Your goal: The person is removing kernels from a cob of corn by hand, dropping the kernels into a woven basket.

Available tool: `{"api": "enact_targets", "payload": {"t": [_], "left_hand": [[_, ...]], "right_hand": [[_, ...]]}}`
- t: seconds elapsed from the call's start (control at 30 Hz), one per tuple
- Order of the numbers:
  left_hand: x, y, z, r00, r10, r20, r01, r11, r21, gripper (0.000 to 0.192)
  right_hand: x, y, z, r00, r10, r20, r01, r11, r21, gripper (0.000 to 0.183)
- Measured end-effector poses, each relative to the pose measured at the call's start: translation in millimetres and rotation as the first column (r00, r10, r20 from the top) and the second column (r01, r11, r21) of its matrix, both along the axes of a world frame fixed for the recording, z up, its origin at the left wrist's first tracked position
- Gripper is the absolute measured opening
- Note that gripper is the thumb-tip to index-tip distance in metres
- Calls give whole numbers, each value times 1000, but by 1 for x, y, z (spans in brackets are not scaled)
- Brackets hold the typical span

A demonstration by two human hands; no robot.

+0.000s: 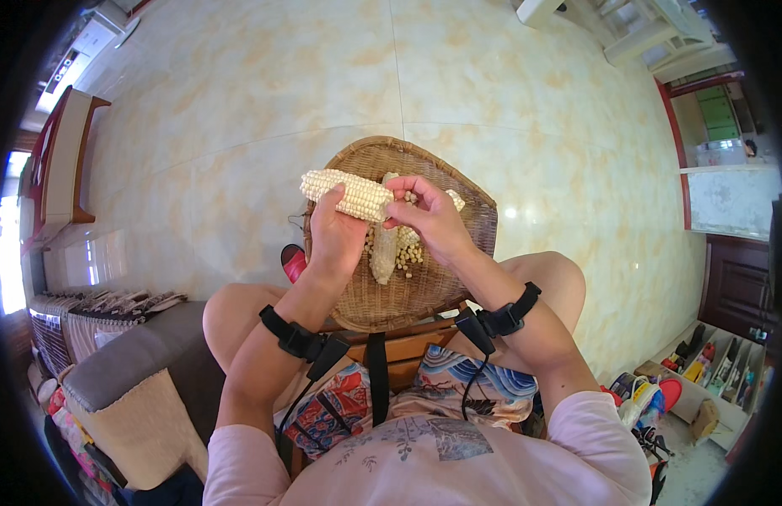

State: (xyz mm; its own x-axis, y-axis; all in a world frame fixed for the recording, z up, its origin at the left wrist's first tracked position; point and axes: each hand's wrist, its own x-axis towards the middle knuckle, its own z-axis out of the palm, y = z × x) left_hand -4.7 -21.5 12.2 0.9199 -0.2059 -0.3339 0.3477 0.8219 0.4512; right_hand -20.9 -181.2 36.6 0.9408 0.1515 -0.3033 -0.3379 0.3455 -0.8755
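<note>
My left hand (337, 229) grips an ear of pale corn (350, 195), thumb across its kernels, above a woven bamboo basket (429, 288). At the ear's right end, the thumb and fingers of my right hand (429, 216) touch the kernels; whether they pinch a loose one is hidden. A bare corncob (384, 253) lies in the basket below my hands, its upper part partly covered. Loose kernels (408, 256) are heaped beside the cob. Another piece of corn (455, 200) shows behind my right hand, mostly hidden.
The basket rests before my bent knees. A red slipper (293, 262) sits on the tiled floor (251, 164) at its left. A grey sofa arm (135, 354) stands close on my left. Shelves with shoes (713, 373) are at the lower right. Straps with cables circle both forearms.
</note>
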Motion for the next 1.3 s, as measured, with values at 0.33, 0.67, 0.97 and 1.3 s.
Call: {"api": "enact_targets", "payload": {"t": [0.33, 0.67, 0.97, 1.3], "left_hand": [[-1, -2, 2, 999, -2, 48, -3, 995, 98, 29], [1, 0, -2, 1000, 7, -19, -6, 1000, 19, 26], [1, -1, -1, 1000, -2, -11, 3, 995, 95, 33], [0, -3, 5, 994, 0, 110, -11, 995, 98, 28]], "right_hand": [[-1, 5, -2, 996, -93, 5, 93, 996, -17, 21], [2, 1, -3, 999, -41, -21, 41, 999, -10, 23], [3, -3, -5, 1000, 7, 0, -7, 1000, -18, 26], [3, -1, -1, 950, 31, -310, 34, 979, 200, 44]]}}
